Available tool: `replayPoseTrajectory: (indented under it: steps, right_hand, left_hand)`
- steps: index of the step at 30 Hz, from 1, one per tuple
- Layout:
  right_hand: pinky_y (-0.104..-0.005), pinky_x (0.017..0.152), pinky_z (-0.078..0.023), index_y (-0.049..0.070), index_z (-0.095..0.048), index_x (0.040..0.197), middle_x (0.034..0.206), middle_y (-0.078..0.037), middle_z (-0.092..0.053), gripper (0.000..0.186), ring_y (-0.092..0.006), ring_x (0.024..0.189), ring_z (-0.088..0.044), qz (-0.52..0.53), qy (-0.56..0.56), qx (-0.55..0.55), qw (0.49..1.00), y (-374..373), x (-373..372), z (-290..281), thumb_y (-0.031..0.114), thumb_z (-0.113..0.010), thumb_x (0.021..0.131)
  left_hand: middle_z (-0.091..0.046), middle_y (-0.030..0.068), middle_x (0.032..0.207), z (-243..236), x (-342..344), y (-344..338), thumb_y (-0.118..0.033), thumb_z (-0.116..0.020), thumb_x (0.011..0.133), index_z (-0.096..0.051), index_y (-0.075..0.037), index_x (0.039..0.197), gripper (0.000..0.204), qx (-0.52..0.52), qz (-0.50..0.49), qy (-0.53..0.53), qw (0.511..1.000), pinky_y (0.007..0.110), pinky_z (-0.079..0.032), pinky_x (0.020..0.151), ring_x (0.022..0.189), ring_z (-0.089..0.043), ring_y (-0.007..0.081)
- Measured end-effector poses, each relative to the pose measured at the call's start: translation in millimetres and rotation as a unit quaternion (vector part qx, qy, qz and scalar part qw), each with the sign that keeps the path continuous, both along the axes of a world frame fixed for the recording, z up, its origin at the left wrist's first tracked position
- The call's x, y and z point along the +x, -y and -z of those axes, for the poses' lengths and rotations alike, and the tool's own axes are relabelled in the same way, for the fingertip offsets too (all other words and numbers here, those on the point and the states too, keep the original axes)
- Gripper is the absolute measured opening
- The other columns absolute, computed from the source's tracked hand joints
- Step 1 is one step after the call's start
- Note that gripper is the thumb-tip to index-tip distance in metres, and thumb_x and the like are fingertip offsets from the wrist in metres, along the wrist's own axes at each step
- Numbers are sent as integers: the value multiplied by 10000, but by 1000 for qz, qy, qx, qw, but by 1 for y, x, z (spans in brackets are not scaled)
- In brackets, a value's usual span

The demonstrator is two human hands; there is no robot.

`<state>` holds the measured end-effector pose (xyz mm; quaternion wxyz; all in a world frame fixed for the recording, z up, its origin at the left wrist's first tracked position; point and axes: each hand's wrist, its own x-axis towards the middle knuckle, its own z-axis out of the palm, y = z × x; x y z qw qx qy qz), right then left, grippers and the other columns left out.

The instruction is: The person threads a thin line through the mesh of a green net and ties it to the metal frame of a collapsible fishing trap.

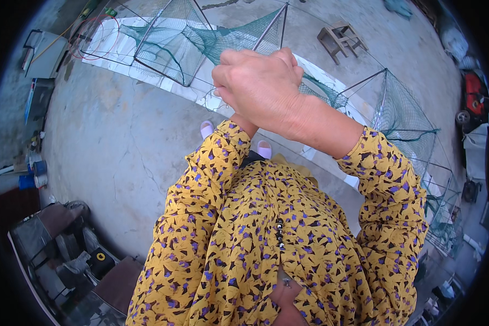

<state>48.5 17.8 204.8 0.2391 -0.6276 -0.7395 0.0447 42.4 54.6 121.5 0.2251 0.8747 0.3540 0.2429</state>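
Mid-step, by the look of it: working the green net [223,43] on its folding wire frame [163,54], which lies along the pale strip [119,49] across the concrete floor [108,141]. Right hand [261,87] raised, closed in a fist, apparently pinching netting or cord at its far edge; can't tell which. Left hand hidden behind it, state unclear. Next move likely needs a firm pull without snagging mesh.

left hand [239,117] almost wholly hidden behind right hand [261,87], grip unreadable. green net [228,38] beyond the knuckles partly covered. thread between the fingers too thin to make out. shoes [207,129] below the wrists half hidden by sleeves.
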Motion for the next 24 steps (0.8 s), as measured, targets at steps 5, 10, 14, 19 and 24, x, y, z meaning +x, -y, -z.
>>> replayPoseTrajectory:
  steps: [5, 10, 14, 19, 24]
  right_hand:
    - [-324, 621, -436, 66, -600, 802, 792, -41, -574, 155, -162, 687, -571, 33, -249, -63, 966, 10, 16, -18, 214, -615, 761]
    - [-180, 538, -433, 18, -584, 887, 740, -14, -566, 226, -75, 638, -542, -16, -577, 19, 817, 46, 71, -74, 239, -550, 851]
    - [-175, 465, -481, -20, -501, 971, 863, -101, -572, 237, -122, 619, -572, -125, -608, 175, 764, 75, 127, -90, 183, -387, 926]
    - [-160, 460, -505, -26, -508, 955, 857, -114, -582, 175, -122, 650, -599, 86, -741, 115, 656, 98, 148, -76, 129, -444, 907]
    - [-175, 508, -518, -5, -553, 915, 763, -95, -597, 131, -127, 611, -591, 135, -780, 99, 603, 122, 169, -65, 112, -526, 862]
  left_hand:
    - [-616, 99, 654, -6, -3, -2, -258, -610, 731, -614, -105, 809, 172, -118, 74, 47, 989, 378, -464, 637, 630, -611, 271]
    - [-561, 137, 894, 10, 2, -5, -221, -609, 670, -546, -29, 890, 298, -21, 20, -97, 995, 409, -461, 682, 782, -591, 295]
    - [-592, 125, 721, 6, 4, -7, -246, -606, 668, -572, -37, 712, 217, -76, 41, -86, 993, 410, -465, 652, 716, -593, 305]
    - [-591, 98, 616, 14, 3, -6, -241, -601, 656, -580, -58, 640, 185, -135, 2, -18, 991, 360, -456, 574, 615, -584, 267]
    - [-590, 93, 613, 16, 2, -6, -229, -594, 665, -588, -49, 651, 181, -167, -5, -5, 986, 325, -453, 574, 581, -578, 239]
